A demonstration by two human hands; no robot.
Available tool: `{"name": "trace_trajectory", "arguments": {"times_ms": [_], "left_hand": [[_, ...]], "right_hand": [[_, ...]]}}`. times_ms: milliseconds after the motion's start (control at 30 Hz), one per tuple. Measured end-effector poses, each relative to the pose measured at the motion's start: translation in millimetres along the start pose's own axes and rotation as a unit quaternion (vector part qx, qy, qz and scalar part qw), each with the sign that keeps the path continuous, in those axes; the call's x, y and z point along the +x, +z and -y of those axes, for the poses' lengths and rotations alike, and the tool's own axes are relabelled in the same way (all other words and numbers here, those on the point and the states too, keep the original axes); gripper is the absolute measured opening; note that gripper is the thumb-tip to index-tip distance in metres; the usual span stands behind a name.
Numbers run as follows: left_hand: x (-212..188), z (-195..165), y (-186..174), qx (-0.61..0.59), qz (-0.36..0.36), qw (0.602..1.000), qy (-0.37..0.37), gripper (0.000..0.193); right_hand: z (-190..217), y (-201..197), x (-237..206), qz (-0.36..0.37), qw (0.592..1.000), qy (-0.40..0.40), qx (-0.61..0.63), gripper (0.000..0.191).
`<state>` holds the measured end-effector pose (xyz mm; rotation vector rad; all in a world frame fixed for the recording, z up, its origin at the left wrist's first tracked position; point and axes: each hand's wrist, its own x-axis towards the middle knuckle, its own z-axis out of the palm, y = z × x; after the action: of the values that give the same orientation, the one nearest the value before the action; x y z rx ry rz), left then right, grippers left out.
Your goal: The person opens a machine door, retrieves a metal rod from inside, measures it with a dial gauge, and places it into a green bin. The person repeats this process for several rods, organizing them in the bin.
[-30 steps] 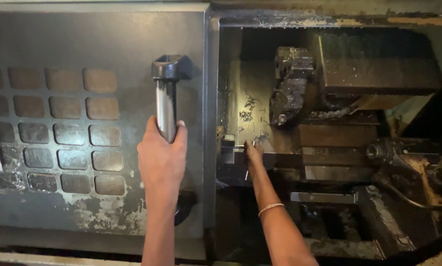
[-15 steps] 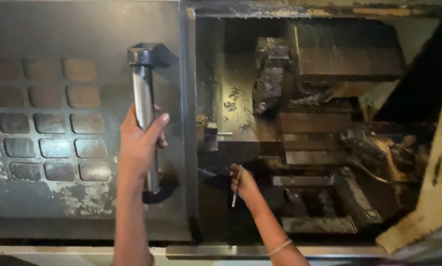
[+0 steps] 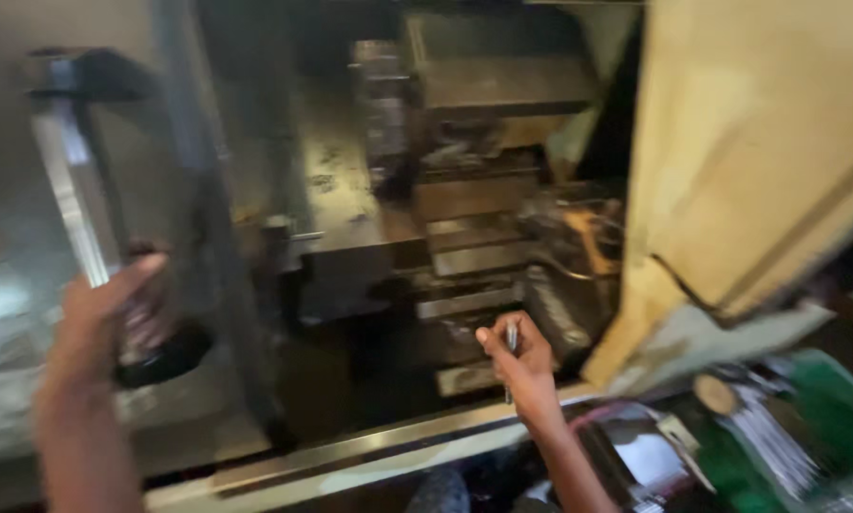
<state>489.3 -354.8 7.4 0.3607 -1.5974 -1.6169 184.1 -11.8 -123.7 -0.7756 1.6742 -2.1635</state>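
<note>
My left hand (image 3: 98,318) grips the vertical metal door handle (image 3: 70,204) of a grey machine door (image 3: 27,380) at the left. My right hand (image 3: 519,359) is low in the open machine bay, near its front sill, fingers closed around a small thin metal piece (image 3: 510,340) that pokes out above and below the fist. Dark metal blocks and a tool turret (image 3: 464,171) sit behind it inside the machine. The picture is blurred by motion.
A cream-coloured machine panel (image 3: 759,161) fills the upper right. A green tray with shiny metal parts (image 3: 787,427) lies at the lower right. A bright metal sill rail (image 3: 369,446) runs along the bay's front edge.
The view has swung right. My right hand has drawn back from deep inside the bay to its front edge, holding the small metal piece. My left hand stays on the handle.
</note>
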Motion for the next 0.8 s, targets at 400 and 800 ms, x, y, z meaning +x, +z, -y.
{"name": "trace_trajectory", "arguments": {"times_ms": [400,800], "left_hand": [[26.7,64.8,86.4,-0.024,0.003,0.999,-0.029,0.048],[11.0,47.3,310.5,-0.093,0.025,0.995,0.008,0.029]], "right_hand": [[138.9,-212.3,-30.4,-0.337,0.766,-0.397,-0.376,0.016],[170.1,-290.1,-4.1,-0.233,0.724,-0.345,-0.55,0.026]]}}
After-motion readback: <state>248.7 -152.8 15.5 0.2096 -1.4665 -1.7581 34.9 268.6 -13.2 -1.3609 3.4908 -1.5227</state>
